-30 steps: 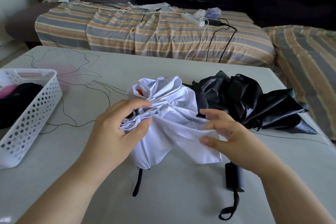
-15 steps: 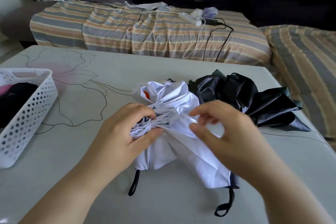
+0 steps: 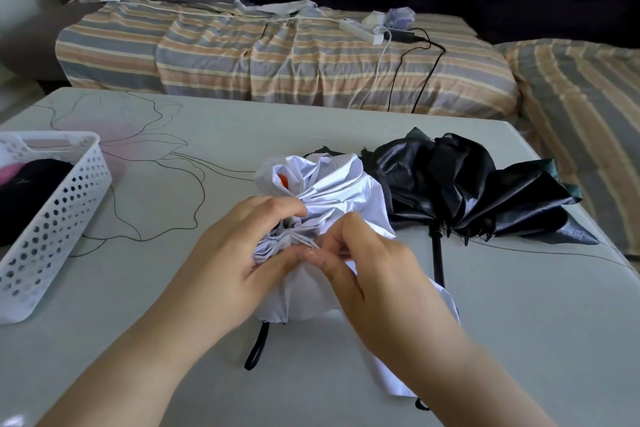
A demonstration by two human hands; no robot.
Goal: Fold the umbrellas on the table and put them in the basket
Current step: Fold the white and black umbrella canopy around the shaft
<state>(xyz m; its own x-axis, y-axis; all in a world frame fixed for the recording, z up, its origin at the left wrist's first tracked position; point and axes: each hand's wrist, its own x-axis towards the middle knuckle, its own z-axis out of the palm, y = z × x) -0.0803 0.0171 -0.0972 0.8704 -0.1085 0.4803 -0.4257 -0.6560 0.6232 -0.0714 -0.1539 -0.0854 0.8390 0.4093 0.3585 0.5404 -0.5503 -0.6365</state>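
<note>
A crumpled white umbrella [image 3: 332, 184] lies in the middle of the table, with an orange patch showing at its top and a black wrist strap [image 3: 258, 345] sticking out below. My left hand [image 3: 239, 260] grips the gathered folds of its canopy. My right hand [image 3: 374, 270] pinches a fold of the white cloth right beside the left thumb. To the right, touching the white one, lies a loose black umbrella [image 3: 460, 191] with its black shaft [image 3: 437, 260] pointing toward me. A white perforated basket [image 3: 65, 215] stands at the table's left edge.
The basket holds dark and pink things. The pale table [image 3: 519, 340] has a drawn flower pattern. Behind it stands a sofa with a striped cover [image 3: 277, 55], bearing a white power strip [image 3: 360, 31] and trailing cables.
My right hand has moved left across the white canopy, carrying a fold to meet my left hand. The black umbrella's shaft is now uncovered.
</note>
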